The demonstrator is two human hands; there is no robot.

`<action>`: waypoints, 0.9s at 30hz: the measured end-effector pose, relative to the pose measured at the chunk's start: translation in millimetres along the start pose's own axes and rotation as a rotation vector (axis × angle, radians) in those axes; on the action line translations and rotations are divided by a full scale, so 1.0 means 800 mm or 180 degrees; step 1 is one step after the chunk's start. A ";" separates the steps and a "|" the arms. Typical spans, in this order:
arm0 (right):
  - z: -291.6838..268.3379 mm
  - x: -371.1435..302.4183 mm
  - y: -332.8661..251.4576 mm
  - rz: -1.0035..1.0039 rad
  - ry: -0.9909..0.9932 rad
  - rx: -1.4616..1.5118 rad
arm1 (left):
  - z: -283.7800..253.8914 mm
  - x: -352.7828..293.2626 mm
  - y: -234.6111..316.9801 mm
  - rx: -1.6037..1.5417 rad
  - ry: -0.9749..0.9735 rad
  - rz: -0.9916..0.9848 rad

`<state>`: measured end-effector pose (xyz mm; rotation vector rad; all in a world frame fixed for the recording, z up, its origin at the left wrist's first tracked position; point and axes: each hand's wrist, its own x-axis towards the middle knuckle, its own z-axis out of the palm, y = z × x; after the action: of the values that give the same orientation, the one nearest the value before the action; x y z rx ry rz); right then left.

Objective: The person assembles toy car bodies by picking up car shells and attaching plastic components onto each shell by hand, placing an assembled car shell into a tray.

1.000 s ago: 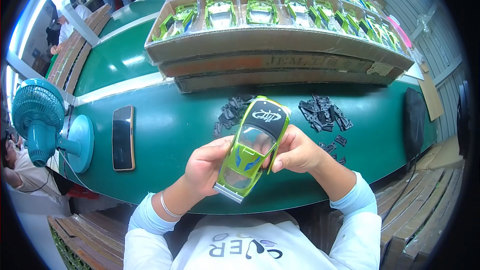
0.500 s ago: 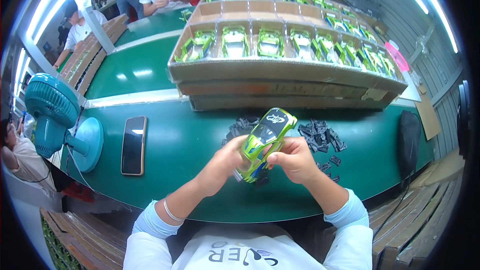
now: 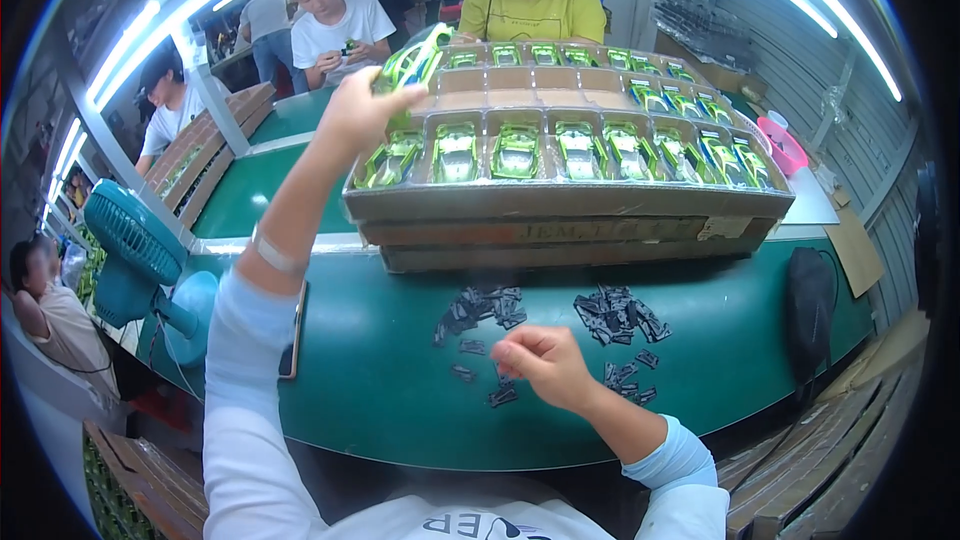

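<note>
At the far left end of a divided cardboard box point(image 3: 570, 202), my left hand point(image 3: 362, 108) holds up a green toy car body point(image 3: 412, 62). Its fingers are closed round the shell, level with the box's back row. Over the near part of the table, my right hand point(image 3: 548, 362) is closed with its fingertips together. Whether a small piece sits in that pinch is too blurred to tell. Small black plastic parts lie near it in a left pile point(image 3: 482, 310) and a right pile point(image 3: 615, 315), with several loose ones around. More green car bodies point(image 3: 516, 152) fill the box's front compartments.
A teal fan point(image 3: 135, 250) and a partly hidden phone point(image 3: 293, 340) are at the left on the green table point(image 3: 400, 410). A black pouch point(image 3: 808, 305) lies at the right. Behind the box sits a person in a yellow-green shirt point(image 3: 535, 5); other people work farther left.
My left hand has carried the car body from in front of me up and forward to the box's far left. My right hand has let go of it and moved slightly down. The view has tilted up.
</note>
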<state>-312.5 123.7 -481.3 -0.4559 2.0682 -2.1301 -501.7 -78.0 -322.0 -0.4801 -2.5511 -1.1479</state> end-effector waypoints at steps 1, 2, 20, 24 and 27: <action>0.004 0.000 0.000 -0.0076 0.0000 -0.0119 | 0.002 0.042 -0.018 0.0597 0.0079 -0.0305; 0.005 0.000 -0.002 -0.0102 0.0006 -0.0129 | 0.006 0.072 -0.023 0.1206 -0.0098 -0.0545; 0.000 -0.001 -0.011 -0.0472 -0.0138 -0.1035 | 0.053 0.088 -0.040 0.2906 -0.0209 0.0441; -0.004 0.005 0.000 -0.0479 -0.0035 -0.1150 | 0.041 0.027 -0.031 0.2805 -0.1356 -0.0181; -0.008 0.012 -0.001 -0.0485 0.0180 -0.1148 | 0.042 0.013 -0.056 0.2285 -0.1107 0.0019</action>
<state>-323.9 127.1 -479.7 -0.6189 2.5367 -1.8608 -534.6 -78.5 -368.8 -0.5231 -2.9983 -0.0890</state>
